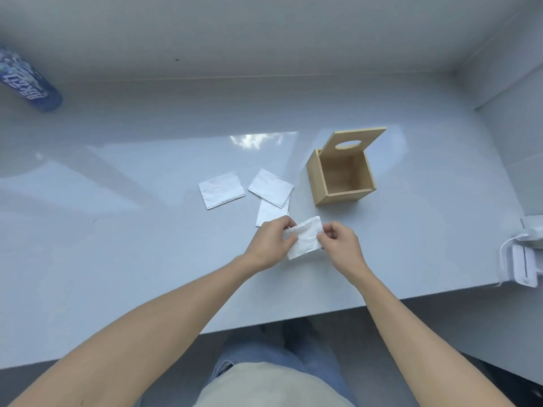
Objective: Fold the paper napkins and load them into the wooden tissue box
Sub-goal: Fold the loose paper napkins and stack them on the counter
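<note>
A white paper napkin (305,238) is held just above the table between both hands. My left hand (271,245) pinches its left edge and my right hand (342,245) pinches its right edge. The wooden tissue box (318,179) stands open behind my right hand, and its inside looks empty. Its lid (368,136), with an oval hole, leans against the back of the box. Three more folded napkins lie flat on the table: one (221,190) to the left, one (271,188) beside the box, and one (270,212) partly under it.
The glossy white table (117,230) ends at a front edge near my body. A blue printed can (28,80) lies at the far left. A white device with a cable (523,257) sits at the right edge. A wall runs behind the table.
</note>
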